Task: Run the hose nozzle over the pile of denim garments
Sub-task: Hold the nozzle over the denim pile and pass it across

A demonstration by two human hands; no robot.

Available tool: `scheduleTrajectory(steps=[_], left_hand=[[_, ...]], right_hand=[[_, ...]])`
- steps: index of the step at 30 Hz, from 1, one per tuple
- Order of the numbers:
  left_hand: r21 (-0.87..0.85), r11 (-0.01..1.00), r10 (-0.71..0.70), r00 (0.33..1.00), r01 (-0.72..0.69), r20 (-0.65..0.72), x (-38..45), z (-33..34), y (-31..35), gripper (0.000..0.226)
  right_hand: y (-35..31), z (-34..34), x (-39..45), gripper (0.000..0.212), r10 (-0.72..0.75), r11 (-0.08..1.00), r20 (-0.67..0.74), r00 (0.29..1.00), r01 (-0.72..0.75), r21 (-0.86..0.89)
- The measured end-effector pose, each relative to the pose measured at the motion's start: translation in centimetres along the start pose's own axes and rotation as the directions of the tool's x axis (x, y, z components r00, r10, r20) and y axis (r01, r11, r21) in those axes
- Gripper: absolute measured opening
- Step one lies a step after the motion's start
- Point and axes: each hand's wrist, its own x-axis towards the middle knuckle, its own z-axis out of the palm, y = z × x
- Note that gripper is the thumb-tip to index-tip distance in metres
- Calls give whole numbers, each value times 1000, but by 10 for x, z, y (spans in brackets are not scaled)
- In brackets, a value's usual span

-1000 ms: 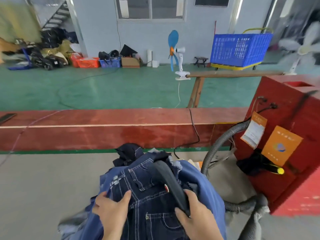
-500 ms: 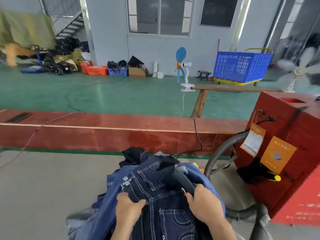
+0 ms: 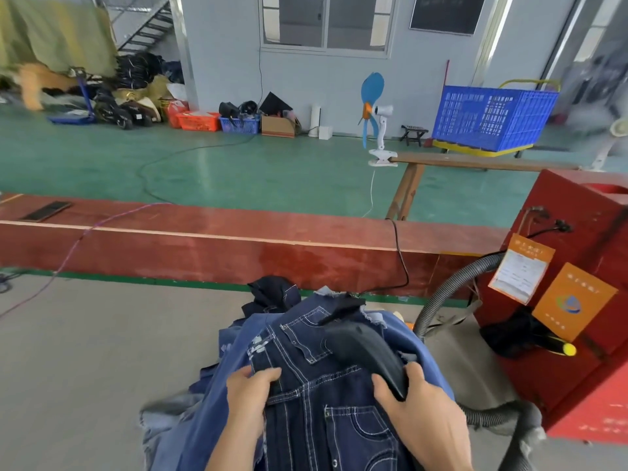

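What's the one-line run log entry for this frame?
right hand: grips black curved plastic hose nozzle | nozzle: on pile of blue denim garments | left hand: pinches denim | grey ribbed hose: runs to red machine

Both forearms come in from the near edge, bare, angled toward the far side. Left hand [image 3: 249,392] sits left of centre, palm down, fingers curled and bunching the dark denim garment [image 3: 316,396] under them, thumb tucked toward the right. Right hand [image 3: 419,413] is just right of it, back of hand up, fingers and thumb wrapped round the near end of the black hose nozzle [image 3: 367,351], whose far end points away and left. The hands are near each other, not touching. Wrists roughly level.
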Motion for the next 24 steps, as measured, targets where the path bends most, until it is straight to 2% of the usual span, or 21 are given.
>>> scheduleTrajectory(steps=[3,5,6,9,11,16,20,22,24], left_hand=[[-196,978,-70,998,70,10,0,0,2,66],[-218,970,-87,992,104,88,-3,3,5,49],[-198,974,-89,988,113,124,-6,4,6,45],[-72,992,-81,968,100,236,-13,7,9,63],[0,999,-48,963,50,265,-17,7,11,65],[108,983,140,985,-151,104,-22,-10,38,52],[164,935,334,934,-313,-125,-16,-35,44,32],[289,911,357,912,-293,-203,-12,-40,37,28],[442,875,316,925,-198,-211,-7,-39,30,34]], right_hand=[[-4,-9,1,45,141,978,-49,989,-132,162],[1,-14,1,50,205,936,-26,978,-188,296],[5,-15,1,53,224,916,-8,975,-208,343],[15,-23,2,59,261,868,4,965,-237,435],[24,-29,5,63,281,854,-13,959,-244,460],[41,-36,14,63,271,845,-30,962,-222,487],[45,-37,16,55,182,789,10,983,-153,595],[43,-36,17,50,137,742,35,990,-126,658],[41,-34,18,41,102,707,40,994,-101,700]])
